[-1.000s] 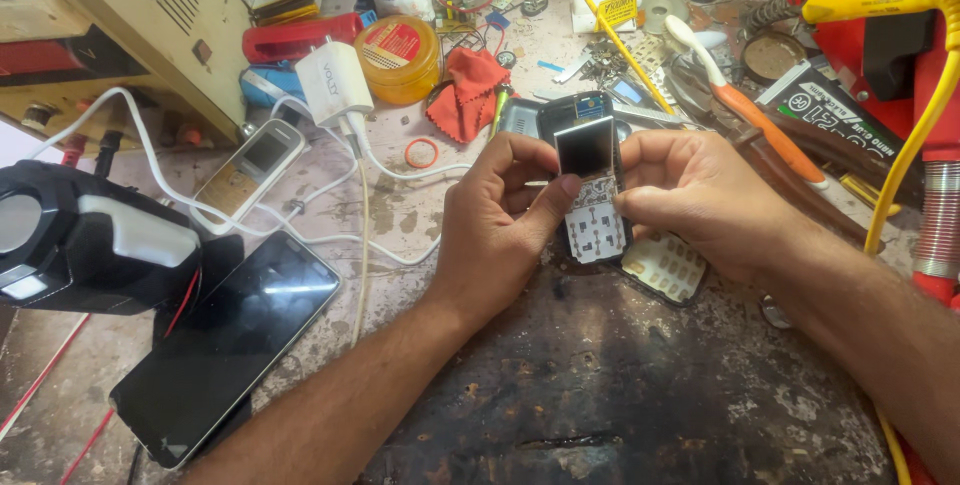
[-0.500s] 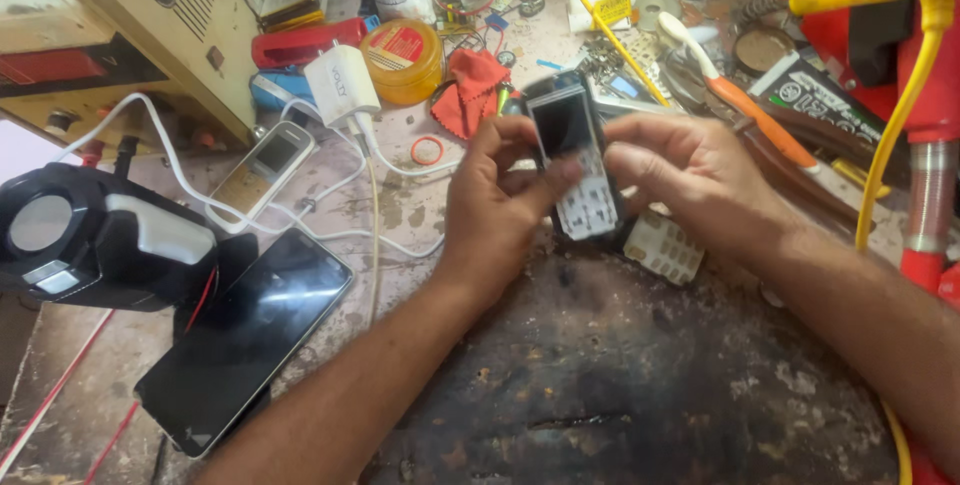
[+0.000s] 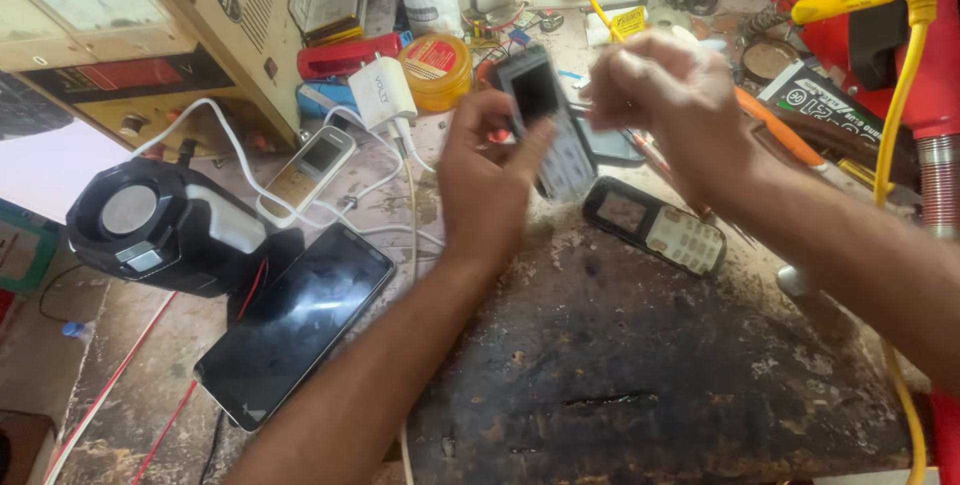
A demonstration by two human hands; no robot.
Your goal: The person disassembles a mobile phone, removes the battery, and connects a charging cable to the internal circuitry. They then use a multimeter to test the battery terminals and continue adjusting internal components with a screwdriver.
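Above the scorched bench (image 3: 640,385), a keypad phone (image 3: 550,125) held up.
Left hand (image 3: 485,180) grips its edge; right hand (image 3: 665,95), blurred, grip unclear. Steady support matters.

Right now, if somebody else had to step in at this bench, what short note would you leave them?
Left hand: holds a keypad phone upright over the bench, screen and keys facing the camera.
Right hand: blurred, beside the phone's top right, fingers curled; whether it touches is unclear.
Second keypad phone: lies face up on the dark worktop, apart from both hands.
Smartphone: flat at the left, screen dark.
Done: the held phone looks closed, keypad in place.
Left: cannot tell; its screen is dark.
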